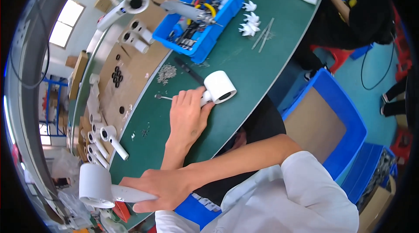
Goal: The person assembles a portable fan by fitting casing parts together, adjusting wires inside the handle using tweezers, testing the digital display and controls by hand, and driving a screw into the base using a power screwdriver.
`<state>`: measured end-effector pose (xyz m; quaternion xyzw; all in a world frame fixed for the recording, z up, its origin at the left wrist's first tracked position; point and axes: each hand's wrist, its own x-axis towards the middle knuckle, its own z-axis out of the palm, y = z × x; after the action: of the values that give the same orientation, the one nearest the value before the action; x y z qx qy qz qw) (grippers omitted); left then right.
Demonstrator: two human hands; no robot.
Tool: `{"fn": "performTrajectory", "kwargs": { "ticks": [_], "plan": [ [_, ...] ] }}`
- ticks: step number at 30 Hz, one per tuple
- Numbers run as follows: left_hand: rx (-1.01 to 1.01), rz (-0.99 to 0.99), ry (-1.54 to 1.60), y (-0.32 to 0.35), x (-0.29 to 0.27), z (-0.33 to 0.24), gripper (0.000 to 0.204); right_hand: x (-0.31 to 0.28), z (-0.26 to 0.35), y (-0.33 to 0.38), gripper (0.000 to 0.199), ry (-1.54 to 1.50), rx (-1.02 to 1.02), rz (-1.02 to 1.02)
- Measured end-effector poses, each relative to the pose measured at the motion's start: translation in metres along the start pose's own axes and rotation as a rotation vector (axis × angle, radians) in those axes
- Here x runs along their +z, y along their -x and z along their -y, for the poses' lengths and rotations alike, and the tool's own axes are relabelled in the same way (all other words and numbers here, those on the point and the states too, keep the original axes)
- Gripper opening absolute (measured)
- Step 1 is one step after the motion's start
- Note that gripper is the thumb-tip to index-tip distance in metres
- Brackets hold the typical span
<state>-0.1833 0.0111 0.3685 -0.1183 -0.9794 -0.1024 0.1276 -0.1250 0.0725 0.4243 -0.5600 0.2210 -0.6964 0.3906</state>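
Green matting covers the curved desk (244, 67) you stand at, and nearest you, at its lower left end, one of your hands (163, 188) is clenched round the handle of a white hair dryer body (97, 186); which hand it is, the crossing forearms do not let me tell. Further in, your other hand (187, 113) lies fingers together over the handle of a second white hair dryer shell (218, 87) resting on the desk, beside a small pile of screws (166, 74). Beyond them stand a blue parts bin (201, 17) of tools and white impellers (250, 24), with another person (358, 10) seated at the far end.
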Motion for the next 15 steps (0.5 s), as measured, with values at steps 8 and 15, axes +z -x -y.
{"fn": "performTrajectory", "kwargs": {
  "ticks": [8, 15],
  "plan": [
    [-0.98, -0.562, 1.17, 0.073, -0.038, 0.038, 0.026, -0.049, 0.018, -0.029, 0.037, 0.521, -0.269, -0.198],
    [-0.997, -0.691, 0.83, 0.113, -0.057, 0.081, 0.038, -0.13, -0.034, -0.051, 0.045, 0.093, 0.067, -0.507]
  ]
}}
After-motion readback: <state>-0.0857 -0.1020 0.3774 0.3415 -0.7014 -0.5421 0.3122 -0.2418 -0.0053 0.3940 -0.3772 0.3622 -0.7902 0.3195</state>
